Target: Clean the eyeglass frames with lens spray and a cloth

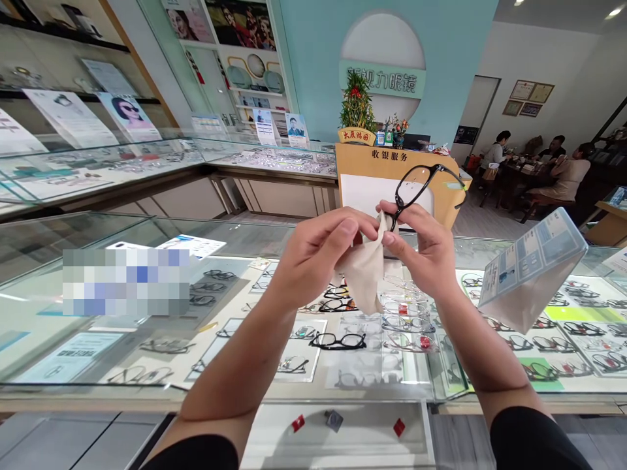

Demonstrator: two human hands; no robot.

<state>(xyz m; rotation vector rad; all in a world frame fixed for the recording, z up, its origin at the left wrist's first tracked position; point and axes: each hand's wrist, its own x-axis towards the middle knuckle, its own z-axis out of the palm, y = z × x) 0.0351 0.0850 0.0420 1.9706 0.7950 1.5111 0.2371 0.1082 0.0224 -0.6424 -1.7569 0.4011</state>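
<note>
My right hand [426,245] pinches a pair of black-framed eyeglasses [434,170], raised above the counter with one lens upward and a temple reaching to the right. A light green mark shows near the far temple. In my left hand [313,254] is a beige cloth [365,277], its fingers curled and pressing it against the lower part of the eyeglasses. The cloth and fingers hide that lower lens. Below my hands, another black pair of glasses [337,341] lies on the glass counter among several other frames.
A glass display counter [225,385] spans the front. An open white drawer [274,450] holds small red and grey pieces. A tent-shaped sign [533,274] stands at right. Farther back are a wooden cashier desk [453,196] and people [571,173] seated around a table.
</note>
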